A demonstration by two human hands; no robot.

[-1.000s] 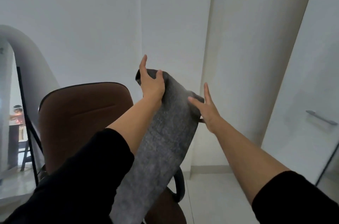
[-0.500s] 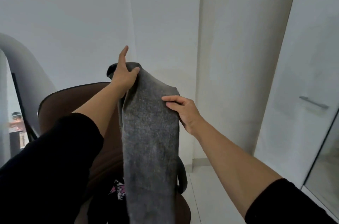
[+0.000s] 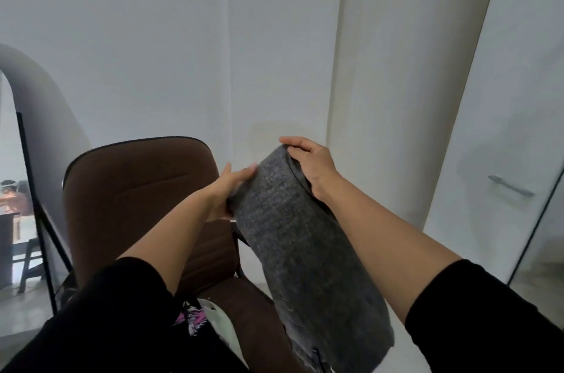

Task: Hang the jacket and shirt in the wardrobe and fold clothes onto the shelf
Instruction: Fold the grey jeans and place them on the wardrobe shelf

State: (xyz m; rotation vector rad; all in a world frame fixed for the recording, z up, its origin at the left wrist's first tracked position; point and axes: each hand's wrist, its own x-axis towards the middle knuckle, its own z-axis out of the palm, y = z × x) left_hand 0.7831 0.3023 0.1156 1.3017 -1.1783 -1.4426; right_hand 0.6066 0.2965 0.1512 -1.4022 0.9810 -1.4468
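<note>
Room: you face a plain white wall (image 3: 152, 36) meeting a white wardrobe door with a metal handle (image 3: 511, 186) at the right; a brown padded office chair (image 3: 143, 189) stands below your arms.
Garment: the dark grey knitted woollen garment (image 3: 302, 250) is in the air, above the chair's right edge, folded into a narrow band.
Long axis: it runs from its top fold between your hands down and right, towards you; the loose end hangs lowest.
Right hand: your right hand (image 3: 308, 165) clasps the top fold, fingers curled over it.
Left hand: your left hand (image 3: 227, 192) grips the band's left edge, just below the fold.
Nearer hand: both are on the top; the hanging end is well apart from either.
Seat: a black floral-print cloth (image 3: 190, 316) lies on the chair seat.
Next, likely: fold again, then carry it right to the wardrobe.
</note>
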